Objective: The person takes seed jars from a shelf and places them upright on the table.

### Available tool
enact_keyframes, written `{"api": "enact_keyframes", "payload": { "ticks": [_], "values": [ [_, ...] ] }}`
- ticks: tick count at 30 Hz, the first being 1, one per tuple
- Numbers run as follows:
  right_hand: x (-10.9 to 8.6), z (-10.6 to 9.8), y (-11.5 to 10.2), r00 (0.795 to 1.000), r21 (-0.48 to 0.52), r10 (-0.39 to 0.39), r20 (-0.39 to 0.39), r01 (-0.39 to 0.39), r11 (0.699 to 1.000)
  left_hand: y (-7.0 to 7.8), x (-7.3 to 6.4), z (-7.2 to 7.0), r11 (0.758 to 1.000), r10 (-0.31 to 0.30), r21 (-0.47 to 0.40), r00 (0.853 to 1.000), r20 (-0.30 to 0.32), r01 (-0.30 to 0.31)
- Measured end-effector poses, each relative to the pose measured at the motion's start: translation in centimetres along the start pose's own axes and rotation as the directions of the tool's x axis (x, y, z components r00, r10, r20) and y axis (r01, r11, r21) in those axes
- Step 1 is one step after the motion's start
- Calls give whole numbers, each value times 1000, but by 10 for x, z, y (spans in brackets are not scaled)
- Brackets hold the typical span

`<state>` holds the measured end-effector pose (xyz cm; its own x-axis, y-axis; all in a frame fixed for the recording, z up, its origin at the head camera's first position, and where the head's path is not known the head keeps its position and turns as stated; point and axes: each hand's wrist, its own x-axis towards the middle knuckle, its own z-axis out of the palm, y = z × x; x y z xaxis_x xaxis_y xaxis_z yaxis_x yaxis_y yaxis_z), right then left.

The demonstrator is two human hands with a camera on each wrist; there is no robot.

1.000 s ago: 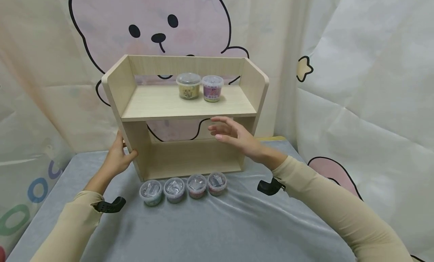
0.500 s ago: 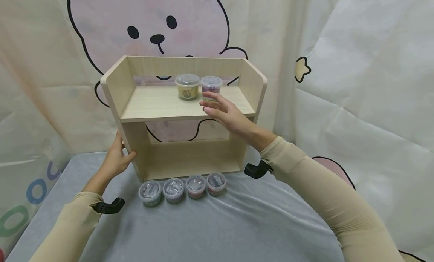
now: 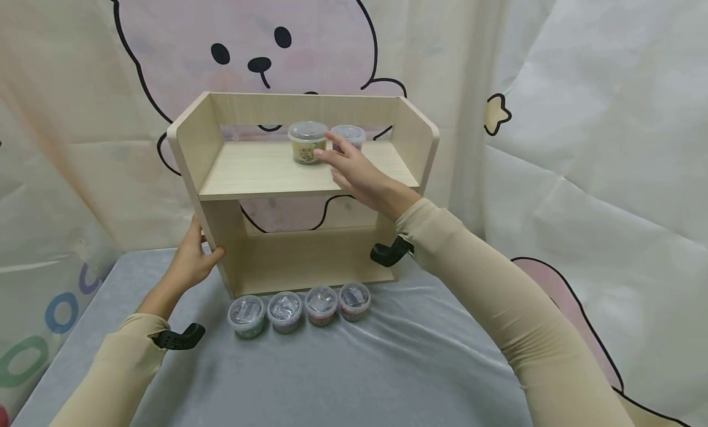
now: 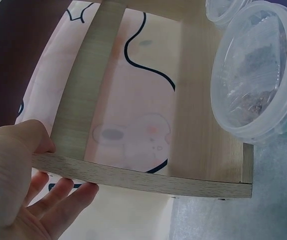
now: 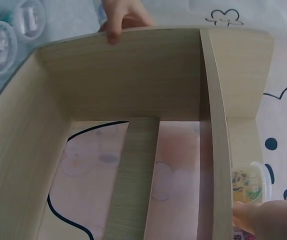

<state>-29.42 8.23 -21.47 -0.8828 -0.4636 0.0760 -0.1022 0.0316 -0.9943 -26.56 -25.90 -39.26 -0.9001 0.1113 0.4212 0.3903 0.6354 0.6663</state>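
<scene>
A two-tier wooden shelf (image 3: pixel 306 258) stands on the cloth. My left hand (image 3: pixel 190 258) grips its left side panel; in the left wrist view, the thumb lies on one face and the fingers (image 4: pixel 63 200) on the other. On the upper tier sit a yellow lidded tub (image 3: pixel 306 150) and a purple lidded tub (image 3: pixel 350 134). My right hand (image 3: pixel 359 175) is at these tubs, fingers extended, its thumb overlapping the yellow tub's right edge. The purple tub is partly hidden behind that hand. Whether the fingers touch either tub is unclear.
A row of several clear-lidded tubs (image 3: pixel 284 310) stands on the grey cloth (image 3: pixel 343 378) before the shelf. Behind hangs a curtain (image 3: pixel 442 58) with a bear print. Black straps (image 3: pixel 389 252) circle both wrists.
My right hand has risen from in front of the lower tier and moved left to the tubs on the upper tier. My left hand stays on the side panel.
</scene>
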Motion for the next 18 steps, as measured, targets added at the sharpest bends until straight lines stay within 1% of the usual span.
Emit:
{"api": "enact_keyframes", "payload": {
  "ticks": [5, 12, 18],
  "values": [
    [12, 2, 0, 999, 16, 34, -35, -34, 999, 1, 0, 0, 1000, -5, -2, 1000, 3, 5],
    [31, 7, -3, 994, 4, 62, -86, -62, 998, 0, 0, -2, 1000, -13, 3, 1000, -2, 13],
    [48, 4, -2, 983, 22, 109, -149, -107, 994, -2, 1, 0, 1000, 5, -7, 1000, -1, -5]
  ]
}}
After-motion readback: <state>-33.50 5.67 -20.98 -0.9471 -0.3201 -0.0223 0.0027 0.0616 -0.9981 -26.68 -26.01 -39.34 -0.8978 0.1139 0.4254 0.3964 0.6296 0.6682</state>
